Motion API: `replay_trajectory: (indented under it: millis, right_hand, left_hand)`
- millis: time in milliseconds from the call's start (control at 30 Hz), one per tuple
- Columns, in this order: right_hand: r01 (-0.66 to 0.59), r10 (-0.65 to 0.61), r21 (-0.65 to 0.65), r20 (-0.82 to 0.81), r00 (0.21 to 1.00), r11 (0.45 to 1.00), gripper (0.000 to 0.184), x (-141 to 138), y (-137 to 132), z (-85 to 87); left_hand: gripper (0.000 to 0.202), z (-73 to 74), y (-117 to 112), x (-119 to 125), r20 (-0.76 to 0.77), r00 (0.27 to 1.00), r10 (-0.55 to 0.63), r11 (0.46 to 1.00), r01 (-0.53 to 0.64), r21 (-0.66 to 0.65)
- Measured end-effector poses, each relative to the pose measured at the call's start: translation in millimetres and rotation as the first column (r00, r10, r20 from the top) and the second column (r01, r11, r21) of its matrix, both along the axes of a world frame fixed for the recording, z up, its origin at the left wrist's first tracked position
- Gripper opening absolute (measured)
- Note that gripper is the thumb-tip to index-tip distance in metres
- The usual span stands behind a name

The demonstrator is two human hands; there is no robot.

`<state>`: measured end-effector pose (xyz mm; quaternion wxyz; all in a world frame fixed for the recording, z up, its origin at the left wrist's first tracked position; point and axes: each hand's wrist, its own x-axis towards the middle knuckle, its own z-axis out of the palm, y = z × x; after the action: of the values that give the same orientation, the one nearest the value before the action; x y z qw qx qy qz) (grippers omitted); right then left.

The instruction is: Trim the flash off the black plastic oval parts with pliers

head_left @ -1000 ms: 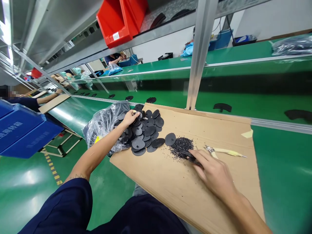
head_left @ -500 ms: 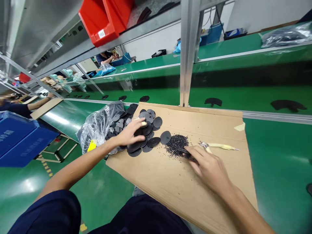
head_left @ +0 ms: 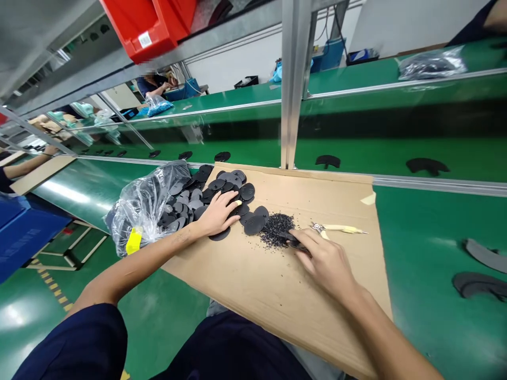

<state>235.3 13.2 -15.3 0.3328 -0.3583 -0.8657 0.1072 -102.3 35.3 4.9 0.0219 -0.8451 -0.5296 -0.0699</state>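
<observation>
Head view: left hand (head_left: 219, 215) splayed over many remaining black oval plastic discs (head_left: 227, 187), right hand (head_left: 324, 258) gripping a dark flat piece (head_left: 290, 238) beside heaped black crumbs (head_left: 276, 226), seemingly midway!

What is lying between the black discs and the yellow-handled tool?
In the head view, a heap of small black bits lies between the discs and the tool, with the right hand at its edge.
</observation>
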Motion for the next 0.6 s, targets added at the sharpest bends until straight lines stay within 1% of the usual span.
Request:
replay_trajectory:
  millis: [33,100,167,200,267,333,400,467,533,600]
  right_hand:
    - [0.006,-0.006,-0.027,-0.019,1.0,1.0,0.03,-0.3,-0.4,-0.2]
    - [0.017,-0.024,-0.089,-0.072,0.997,0.996,0.03,-1.9,-1.5,0.4]
    - [0.03,-0.055,-0.174,-0.146,0.988,0.984,0.029,-4.5,-2.7,2.5]
    - [0.033,-0.077,-0.228,-0.184,0.98,0.973,0.028,-5.8,-3.3,4.2]
    - [0.035,-0.128,-0.353,-0.243,0.962,0.935,0.028,-8.0,-4.5,7.9]
    - [0.028,-0.18,-0.477,-0.277,0.944,0.878,0.03,-9.0,-5.3,11.5]
    - [0.003,-0.224,-0.579,-0.311,0.924,0.815,0.035,-8.9,-5.5,14.2]
    - [-0.027,-0.269,-0.648,-0.353,0.896,0.761,0.04,-8.5,-5.0,15.6]
    - [-0.038,-0.312,-0.684,-0.381,0.87,0.729,0.043,-8.6,-3.9,15.9]
    - [-0.032,-0.336,-0.696,-0.385,0.86,0.717,0.043,-9.1,-2.9,15.6]
  left_hand:
    - [0.039,1.4,-0.2,5.2,0.028,0.999,-0.035,0.999,0.035,0.013]
    - [0.045,3.9,-2.9,17.8,0.075,0.983,-0.168,0.986,0.167,0.016]
    - [0.054,4.9,-6.5,30.7,0.08,0.944,-0.32,0.947,0.322,-0.012]
    - [0.053,4.7,-7.7,35.8,0.067,0.925,-0.374,0.926,0.376,-0.027]
    - [0.04,3.1,-8.0,41.1,0.03,0.91,-0.414,0.909,0.415,-0.03]
    - [0.029,1.2,-4.7,39.0,-0.001,0.925,-0.38,0.925,0.38,0.012]
    - [0.027,1.1,1.7,32.7,-0.023,0.953,-0.301,0.951,0.301,0.068]
    - [0.027,3.7,9.1,27.8,-0.03,0.979,-0.202,0.972,0.204,0.114]
    - [0.027,7.2,15.6,28.8,-0.005,0.992,-0.129,0.982,0.128,0.135]
    - [0.026,8.8,20.6,36.9,0.041,0.992,-0.121,0.987,0.116,0.113]
